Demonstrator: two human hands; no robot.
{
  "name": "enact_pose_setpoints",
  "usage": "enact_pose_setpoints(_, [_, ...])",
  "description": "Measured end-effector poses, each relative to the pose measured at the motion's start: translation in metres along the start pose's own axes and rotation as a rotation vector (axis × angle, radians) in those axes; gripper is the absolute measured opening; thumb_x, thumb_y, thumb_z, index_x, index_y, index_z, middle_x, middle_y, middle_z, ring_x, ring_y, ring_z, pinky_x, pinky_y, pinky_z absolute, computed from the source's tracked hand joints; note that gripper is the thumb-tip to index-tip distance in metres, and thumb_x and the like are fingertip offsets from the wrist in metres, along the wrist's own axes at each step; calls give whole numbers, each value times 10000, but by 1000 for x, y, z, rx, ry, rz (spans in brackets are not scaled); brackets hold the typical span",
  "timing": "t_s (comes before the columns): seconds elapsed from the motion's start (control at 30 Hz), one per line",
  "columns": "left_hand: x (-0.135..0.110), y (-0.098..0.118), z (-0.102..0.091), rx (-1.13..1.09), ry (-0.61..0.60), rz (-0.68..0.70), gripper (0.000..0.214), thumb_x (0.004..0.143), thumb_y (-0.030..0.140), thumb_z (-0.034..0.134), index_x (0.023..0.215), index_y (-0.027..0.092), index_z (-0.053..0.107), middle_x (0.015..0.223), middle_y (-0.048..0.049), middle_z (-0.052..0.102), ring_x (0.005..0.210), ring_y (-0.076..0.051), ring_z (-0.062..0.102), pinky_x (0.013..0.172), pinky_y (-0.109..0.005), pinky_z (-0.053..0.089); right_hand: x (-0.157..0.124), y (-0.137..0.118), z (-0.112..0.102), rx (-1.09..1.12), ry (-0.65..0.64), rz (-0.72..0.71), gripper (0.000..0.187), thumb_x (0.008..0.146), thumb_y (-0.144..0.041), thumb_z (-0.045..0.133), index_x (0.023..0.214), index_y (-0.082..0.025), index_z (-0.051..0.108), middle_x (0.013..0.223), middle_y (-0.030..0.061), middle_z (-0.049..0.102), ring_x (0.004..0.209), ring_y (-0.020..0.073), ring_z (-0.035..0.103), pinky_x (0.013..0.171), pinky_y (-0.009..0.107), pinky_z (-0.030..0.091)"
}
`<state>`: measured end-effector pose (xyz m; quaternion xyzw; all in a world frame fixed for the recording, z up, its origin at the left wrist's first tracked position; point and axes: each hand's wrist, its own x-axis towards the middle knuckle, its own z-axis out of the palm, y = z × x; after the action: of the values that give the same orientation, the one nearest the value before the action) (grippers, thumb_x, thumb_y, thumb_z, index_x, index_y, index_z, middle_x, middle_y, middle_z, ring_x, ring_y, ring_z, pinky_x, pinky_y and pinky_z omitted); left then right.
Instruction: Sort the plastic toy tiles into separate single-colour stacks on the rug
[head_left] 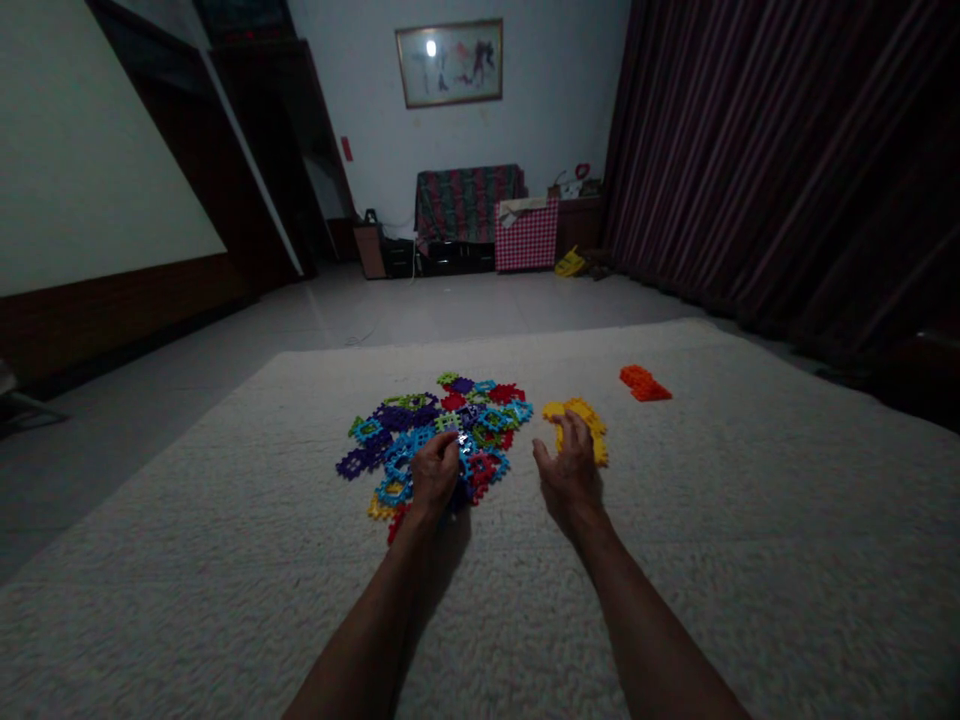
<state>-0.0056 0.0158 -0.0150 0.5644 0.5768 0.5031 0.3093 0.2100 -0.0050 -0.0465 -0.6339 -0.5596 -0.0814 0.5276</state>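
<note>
A heap of mixed plastic gear-shaped building pieces (409, 443) in blue, purple, red, green and yellow lies on the pale textured mat. Over its near side is my left hand (435, 475), thumb and fingers drawn together; whatever they pinch, if anything, is hidden. To the right of the heap sits a smaller group of yellow gear pieces (597, 425). My right hand (571, 470) is at the near-left side of the yellow group, its thumb apart from the curved fingers and no piece visible between them. The fingertips overlap the yellow pieces in view; contact cannot be made out.
Orange pieces (643, 383) form a separate group farther right on the mat (720, 600). Beyond the mat is a tiled floor (300, 310), with a cloth-covered stand (469, 205) and a checked cloth (526, 238) by the wall. Dark curtains (750, 150) hang along the right.
</note>
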Motion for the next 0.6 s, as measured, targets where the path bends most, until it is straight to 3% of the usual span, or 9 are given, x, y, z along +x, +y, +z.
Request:
enact_pose_setpoints(0.1, [-2, 3, -1, 35, 17, 36, 250, 817, 183, 545, 928, 202, 768, 878, -43, 765, 825, -208, 697, 826, -346, 543, -12, -15, 12, 107, -108, -140, 296, 838, -175, 502, 1118, -185, 598, 1121, 123, 629, 1095, 251, 589, 993, 442, 483])
enact_pose_setpoints(0.23, [6, 0, -16, 100, 31, 87, 268, 810, 171, 539, 932, 206, 776, 897, -48, 768, 830, -205, 696, 832, -329, 533, -28, -25, 22, 87, -303, -209, 288, 815, -112, 471, 1045, -179, 630, 988, 108, 658, 940, 243, 615, 863, 397, 522])
enact_pose_setpoints(0.33, [17, -10, -43, 149, 57, 48, 274, 792, 167, 554, 953, 194, 775, 870, -55, 767, 816, -213, 697, 807, -326, 529, -34, -21, 23, 52, -366, -239, 270, 799, -113, 490, 1015, -170, 642, 966, 110, 667, 917, 249, 606, 852, 397, 510])
enact_pose_setpoints(0.5, [24, -28, -95, 294, 107, -42, 221, 710, 132, 606, 831, 214, 771, 807, -41, 764, 846, -226, 698, 815, -317, 516, -34, -16, 23, 54, -359, -231, 249, 813, -108, 477, 983, -174, 647, 973, 105, 676, 917, 239, 599, 854, 381, 490])
enact_pose_setpoints(0.6, [18, -33, -112, 354, 97, -30, 144, 677, 142, 641, 745, 213, 746, 789, -67, 756, 877, -258, 698, 861, -357, 500, -35, -17, 24, 28, -350, -233, 247, 812, -107, 481, 979, -180, 647, 967, 96, 677, 917, 236, 598, 856, 371, 480])
